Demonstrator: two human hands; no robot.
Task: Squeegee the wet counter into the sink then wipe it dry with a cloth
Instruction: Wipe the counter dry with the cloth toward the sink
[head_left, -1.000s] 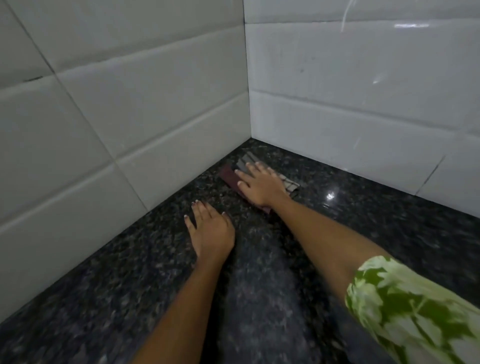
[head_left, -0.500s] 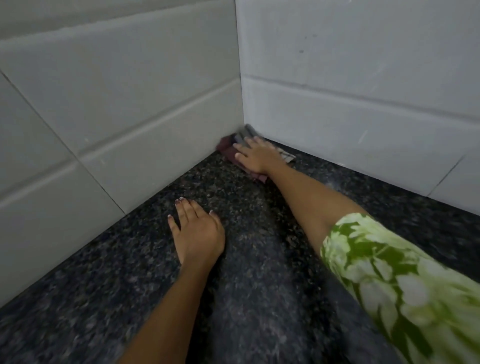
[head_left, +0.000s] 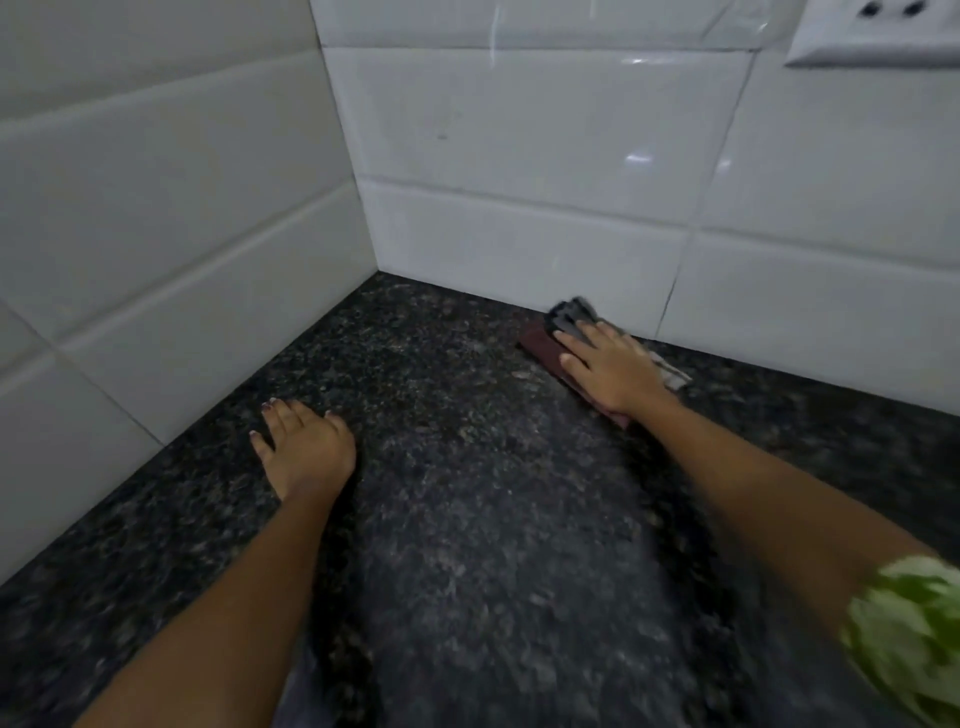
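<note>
A dark speckled granite counter (head_left: 467, 467) meets white tiled walls in a corner. My right hand (head_left: 608, 366) lies flat on a folded cloth (head_left: 569, 322) with maroon and grey parts, pressing it to the counter against the back wall, right of the corner. Most of the cloth is hidden under the hand. My left hand (head_left: 304, 447) rests flat on the counter near the left wall, fingers apart, holding nothing. No squeegee or sink is in view.
White wall tiles (head_left: 519, 156) rise behind and to the left of the counter. A white wall socket (head_left: 878, 36) sits at the top right. My green-and-white patterned sleeve (head_left: 909, 623) shows at the lower right.
My right hand has slid the cloth out of the corner and to the right along the back wall. My left hand has stayed planted on the counter.
</note>
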